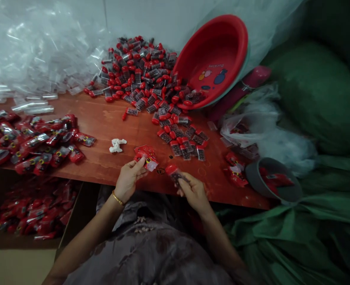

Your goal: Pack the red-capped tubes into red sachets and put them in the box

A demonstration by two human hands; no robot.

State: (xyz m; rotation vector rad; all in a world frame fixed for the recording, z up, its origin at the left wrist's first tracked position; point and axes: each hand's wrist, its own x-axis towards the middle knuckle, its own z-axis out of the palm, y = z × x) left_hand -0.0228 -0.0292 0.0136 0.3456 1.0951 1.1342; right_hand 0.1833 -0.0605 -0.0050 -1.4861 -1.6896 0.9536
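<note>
My left hand (127, 179) pinches a red printed wrapper (147, 156) with a clear window, near the table's front edge. In my right hand (194, 192) is a small clear bottle with a red cap (172, 171) and dark contents, tilted with its cap toward the wrapper. The two are a short gap apart. Just beyond my right hand lie several loose red-capped bottles (185, 148), next to a large heap of the same bottles (136, 75). A crumpled white wad (117, 145) rests on the table left of the wrapper.
A red basin (212, 51) leans at the back, its rim at the heap. Wrapped red packs (38, 142) pile up at left; more fill a box (35, 209) below. Clear plastic sleeves (44, 51) cover the back left. A grey bowl (254, 182) stands at the right edge.
</note>
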